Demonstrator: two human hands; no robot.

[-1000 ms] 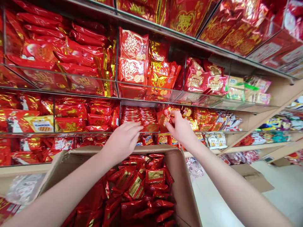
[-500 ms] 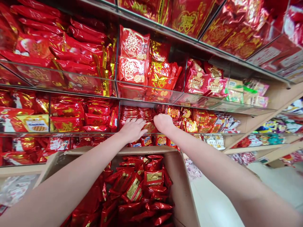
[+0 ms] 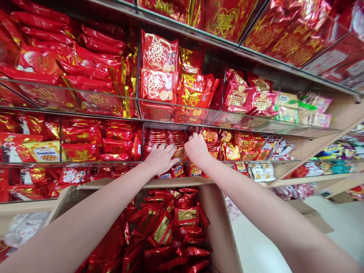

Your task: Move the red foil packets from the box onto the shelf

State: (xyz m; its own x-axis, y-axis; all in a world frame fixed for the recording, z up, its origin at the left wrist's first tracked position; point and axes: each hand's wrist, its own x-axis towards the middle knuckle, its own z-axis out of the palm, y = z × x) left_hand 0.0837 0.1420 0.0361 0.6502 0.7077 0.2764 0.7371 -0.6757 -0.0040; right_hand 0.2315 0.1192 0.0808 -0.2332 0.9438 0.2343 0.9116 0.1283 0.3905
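My left hand point(image 3: 161, 159) lies with its fingers spread over the front of stacked red packets point(image 3: 157, 137) in a middle shelf compartment. Beside it, my right hand point(image 3: 196, 149) has curled fingers at the right side of the same compartment. Whatever those fingers may hold is hidden. Below both hands stands an open cardboard box point(image 3: 220, 227), holding many shiny red packets point(image 3: 162, 227) with gold labels.
Clear dividers and a shelf edge point(image 3: 182, 122) run just above my hands. Red packets point(image 3: 159, 83) fill the upper shelf. Wooden shelving point(image 3: 309, 151) continues at the right, with flattened cardboard point(image 3: 309, 214) on the pale floor.
My right hand has turned slightly, its knuckles now raised higher. My left hand stays on the packets, a little shifted. The view has moved slightly, showing more of the cardboard on the floor.
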